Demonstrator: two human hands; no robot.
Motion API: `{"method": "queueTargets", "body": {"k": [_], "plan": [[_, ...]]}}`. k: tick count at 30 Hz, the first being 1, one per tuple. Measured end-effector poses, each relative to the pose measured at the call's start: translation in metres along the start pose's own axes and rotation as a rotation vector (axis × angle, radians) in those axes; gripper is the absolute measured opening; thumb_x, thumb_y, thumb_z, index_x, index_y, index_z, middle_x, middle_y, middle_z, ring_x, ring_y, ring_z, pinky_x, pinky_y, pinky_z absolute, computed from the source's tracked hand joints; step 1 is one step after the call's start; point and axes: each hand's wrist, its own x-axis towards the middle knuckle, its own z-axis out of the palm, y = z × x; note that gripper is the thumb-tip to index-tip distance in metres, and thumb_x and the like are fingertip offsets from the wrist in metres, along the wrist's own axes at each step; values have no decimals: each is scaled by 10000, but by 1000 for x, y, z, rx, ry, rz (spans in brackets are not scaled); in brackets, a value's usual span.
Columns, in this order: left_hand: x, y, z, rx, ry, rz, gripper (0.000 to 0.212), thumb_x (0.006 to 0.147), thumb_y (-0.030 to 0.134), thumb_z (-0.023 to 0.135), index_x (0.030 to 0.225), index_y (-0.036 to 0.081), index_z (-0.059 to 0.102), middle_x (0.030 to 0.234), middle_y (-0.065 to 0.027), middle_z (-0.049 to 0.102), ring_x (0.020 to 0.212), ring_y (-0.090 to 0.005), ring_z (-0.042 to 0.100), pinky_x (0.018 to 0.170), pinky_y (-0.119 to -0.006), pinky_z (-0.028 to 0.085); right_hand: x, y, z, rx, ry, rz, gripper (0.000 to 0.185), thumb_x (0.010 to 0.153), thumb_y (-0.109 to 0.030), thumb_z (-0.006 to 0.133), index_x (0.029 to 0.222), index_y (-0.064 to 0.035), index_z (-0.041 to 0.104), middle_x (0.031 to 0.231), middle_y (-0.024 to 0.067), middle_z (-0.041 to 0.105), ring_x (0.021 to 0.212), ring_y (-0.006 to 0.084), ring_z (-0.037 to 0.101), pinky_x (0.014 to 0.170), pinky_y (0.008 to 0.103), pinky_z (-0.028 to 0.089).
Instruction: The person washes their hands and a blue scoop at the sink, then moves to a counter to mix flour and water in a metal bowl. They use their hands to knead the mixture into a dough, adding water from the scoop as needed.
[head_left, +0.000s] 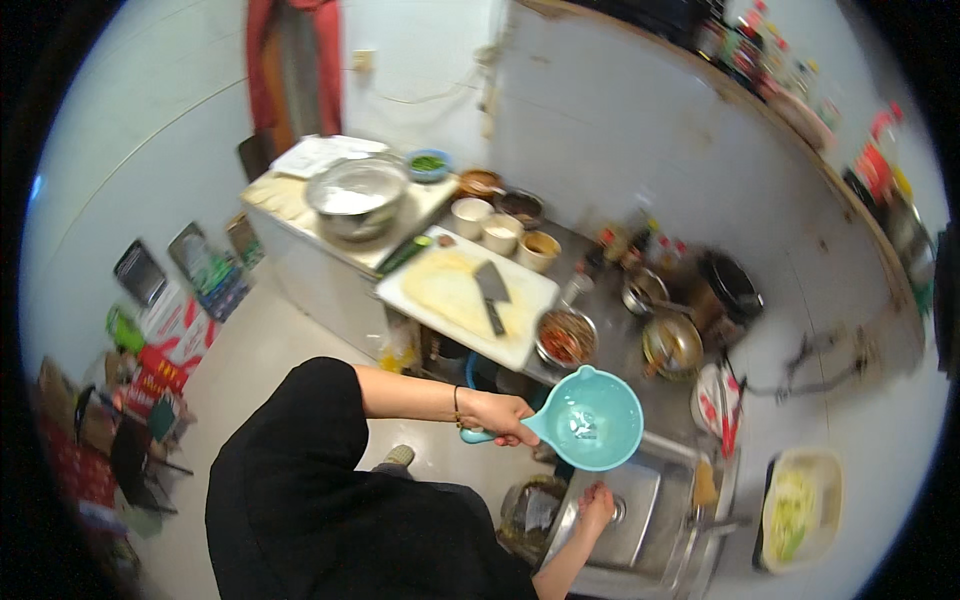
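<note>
My left hand (504, 418) is closed around the handle of a turquoise plastic water ladle (596, 420), which seems to have clear water in it. The ladle's bowl is over the near corner of a stainless steel sink (645, 517). Lower down, my right hand (596, 504) is above the sink basin near its drain, with the fingers curled; whether it holds anything cannot be told. Beyond the ladle, a metal bowl of chopped red and brown food (566, 337) stands beside a white cutting board (450, 330), on which a cleaver (492, 289) lies.
A cucumber (405, 253) lies at the board's left edge. Several tubs, including a white one (472, 216), stand behind it. A large metal bowl (358, 199) is on the left counter. A faucet (720, 523) juts over the sink, and a tray of cut greens (799, 510) is at the right.
</note>
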Motion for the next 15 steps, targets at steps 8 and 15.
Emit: {"method": "queueTargets", "body": {"k": [8,15], "plan": [[-183,-24,-89,-197,413,12,180,840,177,554,743,62,455,556,33,398,475,-39,380,408,-178,310,-29,9,202,-206,-415,-10,250,857,-209,517,1010,-17,564,903,52,580,731,109,544,582,235,462],[-345,-39,-183,-362,739,5,130,812,122,583,797,17,507,568,13,455,449,-44,417,390,-168,348,-83,26,405,-264,-674,-75,218,841,-214,545,935,-20,582,830,28,577,715,88,540,556,190,451]]}}
